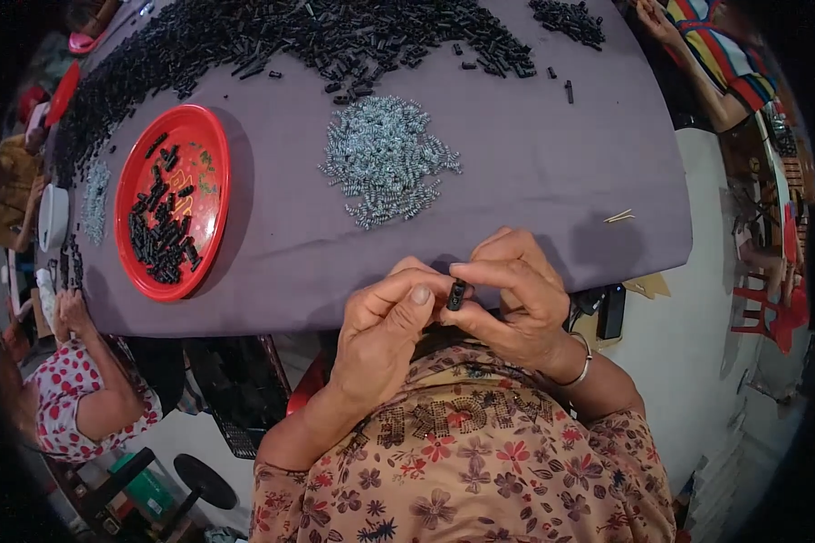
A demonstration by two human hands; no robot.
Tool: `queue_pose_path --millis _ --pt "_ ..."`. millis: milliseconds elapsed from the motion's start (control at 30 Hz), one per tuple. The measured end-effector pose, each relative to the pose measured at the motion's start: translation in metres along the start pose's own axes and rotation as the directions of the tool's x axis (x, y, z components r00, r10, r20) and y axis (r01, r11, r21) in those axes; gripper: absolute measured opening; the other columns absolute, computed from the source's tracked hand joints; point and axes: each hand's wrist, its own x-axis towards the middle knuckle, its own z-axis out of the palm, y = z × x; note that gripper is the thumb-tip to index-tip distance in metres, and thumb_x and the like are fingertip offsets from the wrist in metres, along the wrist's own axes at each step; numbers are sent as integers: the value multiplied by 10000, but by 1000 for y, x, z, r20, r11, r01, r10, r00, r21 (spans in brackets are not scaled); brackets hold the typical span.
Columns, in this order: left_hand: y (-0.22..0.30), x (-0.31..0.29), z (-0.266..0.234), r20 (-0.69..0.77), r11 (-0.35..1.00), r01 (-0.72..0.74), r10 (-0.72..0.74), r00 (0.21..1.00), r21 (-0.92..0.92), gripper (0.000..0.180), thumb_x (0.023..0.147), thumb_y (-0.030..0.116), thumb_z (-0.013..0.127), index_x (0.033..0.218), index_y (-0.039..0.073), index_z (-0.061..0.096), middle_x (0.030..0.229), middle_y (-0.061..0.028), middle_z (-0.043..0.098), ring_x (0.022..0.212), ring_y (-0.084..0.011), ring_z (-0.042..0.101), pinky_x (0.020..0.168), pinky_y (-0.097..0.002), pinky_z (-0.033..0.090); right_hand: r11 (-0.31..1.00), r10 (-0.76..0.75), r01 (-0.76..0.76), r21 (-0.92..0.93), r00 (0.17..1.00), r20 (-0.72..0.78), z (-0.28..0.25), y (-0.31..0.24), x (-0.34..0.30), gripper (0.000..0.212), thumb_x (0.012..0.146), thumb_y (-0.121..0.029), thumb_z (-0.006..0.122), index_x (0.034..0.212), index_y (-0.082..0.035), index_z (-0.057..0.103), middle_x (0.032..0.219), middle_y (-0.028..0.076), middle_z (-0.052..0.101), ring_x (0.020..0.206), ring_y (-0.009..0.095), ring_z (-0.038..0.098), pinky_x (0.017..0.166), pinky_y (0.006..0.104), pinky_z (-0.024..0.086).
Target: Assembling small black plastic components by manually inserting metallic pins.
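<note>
Right hand (pixel 521 294): at three o'clock of the small black piece (pixel 457 294), we pinch it between thumb and forefinger.
Left hand (pixel 380 321): at nine o'clock, thumb and forefinger drawn together beside it; whether they grip, we cannot tell.
Piece's place: by the six o'clock edge of our bench (pixel 534 154).
Springs (pixel 385 158): piled at eleven o'clock.
Red tray (pixel 210 206): at ten o'clock, holding more black pieces (pixel 163 240).
</note>
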Motion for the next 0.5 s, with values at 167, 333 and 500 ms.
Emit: queue_pose_path --millis 167,333,500 --pt "-2 1 -1 20 990 -96 95 995 100 321 993 192 425 991 -86 586 949 -64 507 857 -127 523 809 -263 428 997 7 -7 74 1000 7 -5 2 2 374 638 -64 804 979 -24 657 862 79 571 746 186 560 627 289 454" --pt "-2 2 -2 -13 990 -58 60 998 127 364 998 233 409 984 -81 594 963 -77 527 893 -151 565 839 -275 451 993 37 -38 109 999 17 -13 3 5 357 644 -80 801 963 -17 654 850 78 566 746 196 552 632 292 445" --pt "-4 2 -4 -33 990 -58 63 997 128 370 994 242 421 959 -76 606 960 -77 531 889 -147 567 833 -270 454 986 45 -48 160 999 25 -12 -2 5 329 652 -69 788 942 -4 646 848 85 560 746 201 545 638 295 440"
